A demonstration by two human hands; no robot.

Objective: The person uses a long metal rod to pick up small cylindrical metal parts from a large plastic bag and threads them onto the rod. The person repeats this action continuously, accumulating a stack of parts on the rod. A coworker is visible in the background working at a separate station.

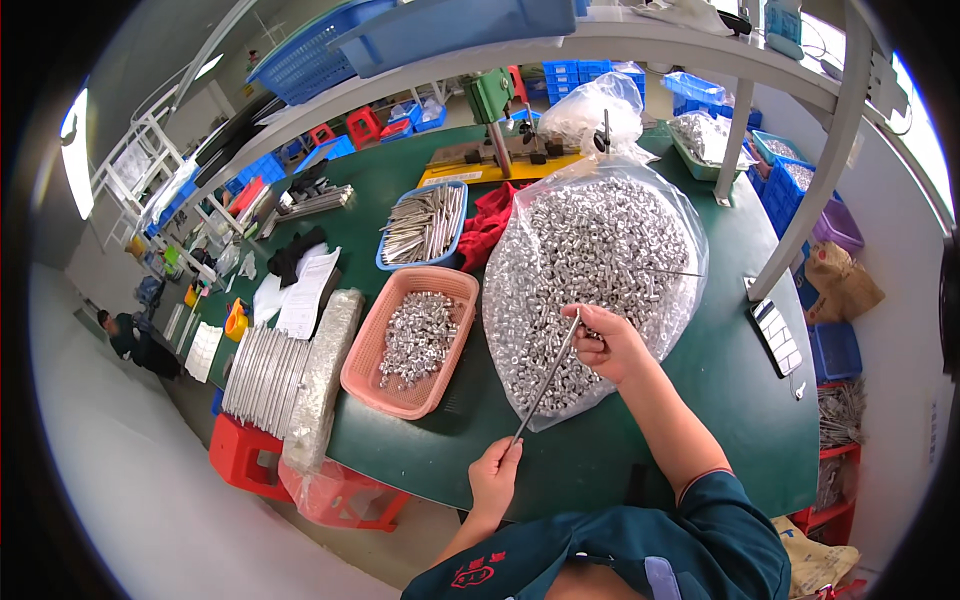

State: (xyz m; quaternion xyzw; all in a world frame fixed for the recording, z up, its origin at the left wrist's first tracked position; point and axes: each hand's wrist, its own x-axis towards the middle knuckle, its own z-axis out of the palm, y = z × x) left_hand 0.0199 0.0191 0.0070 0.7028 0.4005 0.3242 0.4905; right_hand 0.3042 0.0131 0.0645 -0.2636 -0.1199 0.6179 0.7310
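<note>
A thin grey metal rod (545,383) slants between my two hands over the near edge of a clear plastic bag. My left hand (493,478) is closed round its lower end, close to the table's front edge. At the upper end, my right hand (608,345) has its thumb and fingers closed on the rod; whether a small part is also in those fingers cannot be made out. Beneath the right hand, the wide-open bag (692,300) is heaped with small silvery metal sleeves (600,235). A pink basket (357,375) to the left holds a smaller pile of similar pieces.
Behind the pink basket stands a blue basket (384,262) of metal rods, beside a red cloth (487,225). Long rods (265,380) and a wrapped bundle (325,370) lie at left. A green press (490,97) stands behind the bag; a phone (775,338) lies right. A shelf (640,40) spans above.
</note>
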